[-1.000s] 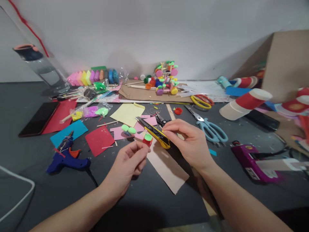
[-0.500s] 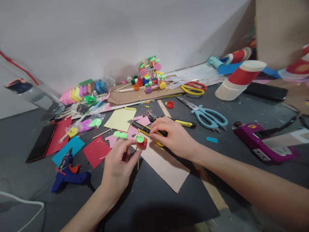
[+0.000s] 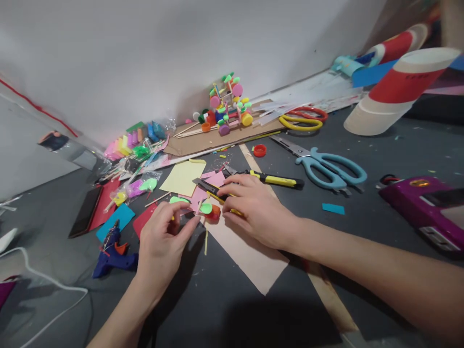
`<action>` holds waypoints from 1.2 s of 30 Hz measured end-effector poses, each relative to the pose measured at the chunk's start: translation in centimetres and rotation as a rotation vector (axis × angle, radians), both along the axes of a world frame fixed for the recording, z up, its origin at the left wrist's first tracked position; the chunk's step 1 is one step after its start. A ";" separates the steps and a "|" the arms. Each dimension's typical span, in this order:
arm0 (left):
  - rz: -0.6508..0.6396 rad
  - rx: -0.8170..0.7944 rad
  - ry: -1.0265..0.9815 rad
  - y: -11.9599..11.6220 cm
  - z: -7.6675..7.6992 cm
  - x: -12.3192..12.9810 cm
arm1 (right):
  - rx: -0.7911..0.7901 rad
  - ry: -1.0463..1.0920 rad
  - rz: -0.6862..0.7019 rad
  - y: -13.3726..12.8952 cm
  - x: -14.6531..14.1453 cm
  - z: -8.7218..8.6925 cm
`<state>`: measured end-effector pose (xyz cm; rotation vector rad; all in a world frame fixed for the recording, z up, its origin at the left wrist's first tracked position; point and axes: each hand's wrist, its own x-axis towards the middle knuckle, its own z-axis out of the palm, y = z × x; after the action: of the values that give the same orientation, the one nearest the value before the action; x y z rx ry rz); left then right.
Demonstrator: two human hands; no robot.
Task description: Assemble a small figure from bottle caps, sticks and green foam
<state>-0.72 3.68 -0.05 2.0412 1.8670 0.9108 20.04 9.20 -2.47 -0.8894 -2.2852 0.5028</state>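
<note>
A small red bottle cap (image 3: 214, 213) with a light green disc (image 3: 206, 208) and thin sticks stands at the near end of a beige card strip (image 3: 250, 251). My left hand (image 3: 163, 237) is just left of it, thumb and index finger apart, with no visible grip on it. Other light green pieces (image 3: 178, 199) show just beyond those fingers. To the right of the cap, my right hand (image 3: 253, 208) rests with its fingers slightly spread over a black and yellow utility knife (image 3: 209, 187). The knife's handle is partly hidden beneath these fingers.
Light blue scissors (image 3: 326, 166), another yellow utility knife (image 3: 277, 180) and a red ring cap (image 3: 260, 150) lie beyond my right hand. At left is a blue glue gun (image 3: 114, 256). A colourful cap-and-stick model (image 3: 228, 106) stands at the back. Paper cups (image 3: 395, 92) lean at right.
My left thumb and index finger have let go of the red cap piece and drawn back left. My right hand's pinch has loosened and its fingers have spread lower. The view has shifted.
</note>
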 end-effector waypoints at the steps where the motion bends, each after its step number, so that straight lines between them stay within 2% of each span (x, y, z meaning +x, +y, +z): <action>1: -0.002 -0.010 0.015 0.0 0.2 -0.1 | 0.011 -0.017 0.014 -0.2 -0.1 0.0; 6: -0.031 -0.006 0.078 -0.6 0.5 -0.3 | 0.012 -0.066 0.028 -1.2 -0.7 -0.2; 13: -0.103 0.026 0.125 -1.8 -0.2 -0.8 | -0.052 -0.054 0.065 -2.6 -2.1 -0.2; 21: -0.196 0.060 0.260 -2.3 -0.3 -1.1 | -0.082 -0.001 0.075 -2.7 -2.6 -0.7; 28: -0.188 0.190 0.385 -1.9 -0.6 -0.7 | 0.006 0.128 0.059 -2.5 -2.8 -0.7; 36: -0.205 0.185 0.412 -2.1 -0.6 -0.6 | 0.051 0.109 0.091 -2.5 -3.3 -0.7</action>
<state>-1.35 1.63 -0.62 2.6420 1.7588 0.6687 16.78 6.68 -3.14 -0.7180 -2.2364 0.5176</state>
